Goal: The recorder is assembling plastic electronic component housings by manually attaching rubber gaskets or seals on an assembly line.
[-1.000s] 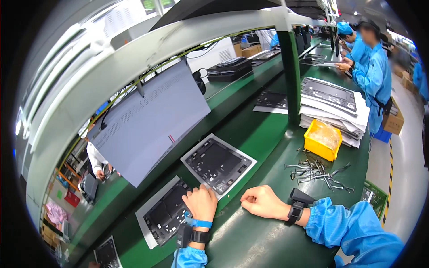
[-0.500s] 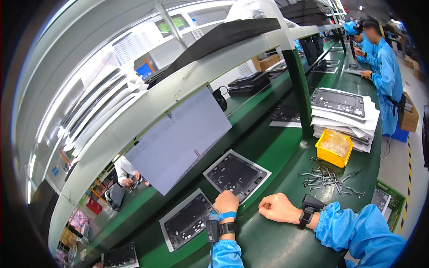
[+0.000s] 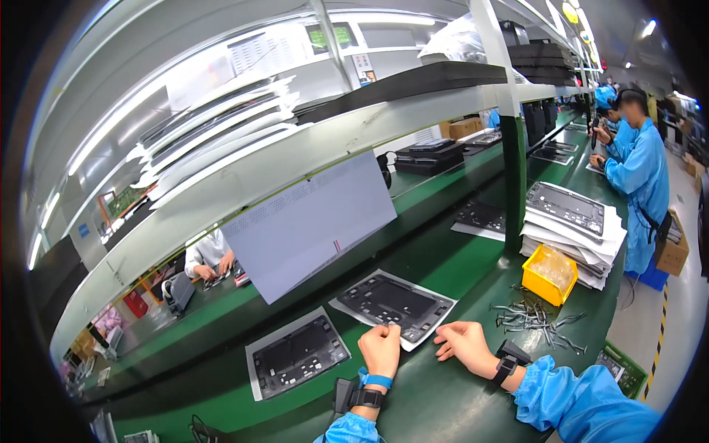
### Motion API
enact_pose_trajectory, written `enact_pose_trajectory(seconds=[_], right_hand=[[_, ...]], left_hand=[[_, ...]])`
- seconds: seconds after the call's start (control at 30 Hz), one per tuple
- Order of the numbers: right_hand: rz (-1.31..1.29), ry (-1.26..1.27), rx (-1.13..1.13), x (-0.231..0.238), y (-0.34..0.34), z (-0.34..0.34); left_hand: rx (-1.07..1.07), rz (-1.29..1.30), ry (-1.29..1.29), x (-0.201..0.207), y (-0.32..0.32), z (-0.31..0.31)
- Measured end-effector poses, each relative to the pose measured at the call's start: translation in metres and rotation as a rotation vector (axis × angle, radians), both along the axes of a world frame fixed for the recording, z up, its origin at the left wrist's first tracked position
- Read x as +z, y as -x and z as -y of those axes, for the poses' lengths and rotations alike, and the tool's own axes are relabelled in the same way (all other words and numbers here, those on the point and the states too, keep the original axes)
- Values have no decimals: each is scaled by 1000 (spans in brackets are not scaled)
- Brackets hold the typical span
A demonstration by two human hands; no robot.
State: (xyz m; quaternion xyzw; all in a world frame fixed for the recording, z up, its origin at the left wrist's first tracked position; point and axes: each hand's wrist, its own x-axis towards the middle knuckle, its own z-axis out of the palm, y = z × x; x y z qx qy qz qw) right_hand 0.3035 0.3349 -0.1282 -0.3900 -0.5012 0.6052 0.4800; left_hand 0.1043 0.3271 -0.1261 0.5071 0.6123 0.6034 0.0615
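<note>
A flat black device housing panel (image 3: 391,299) with small white patches lies on a white sheet in front of me. At its near edge is my left hand (image 3: 381,351), its fingers closed; whatever is pinched in them is hidden. My right hand (image 3: 467,345) hovers over the bench by the panel's right corner. Its fingers are loosely curled and a little apart, with nothing visible in them. To the left, a second black housing panel (image 3: 299,354) rests on its own white sheet. Both wrists wear black bands with small boxes.
Right of my hands lie a pile of grey metal strips (image 3: 535,321) and a yellow bin (image 3: 549,275) with clear contents. Behind it rises a stack of panels and white sheets (image 3: 572,221). A green post (image 3: 514,177) stands beside the stack. Co-workers in blue (image 3: 639,162) stand farther right.
The view has shifted. My left hand has moved from between the two panels to the near edge of the right one. My right hand has loosened from a fist and come closer to that panel.
</note>
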Motion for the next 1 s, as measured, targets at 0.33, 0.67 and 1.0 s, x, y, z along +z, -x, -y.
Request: enact_pose_trajectory(seconds=[0.33, 0.67, 1.0], right_hand=[[-208, 125, 38, -3, -27, -25], [269, 138, 775, 19, -55, -22], [1009, 88, 659, 69, -69, -4]], left_hand=[[-453, 42, -73, -13, -72, 130], [-954, -462, -250, 6, -49, 243], [-967, -253, -173, 18, -37, 244]])
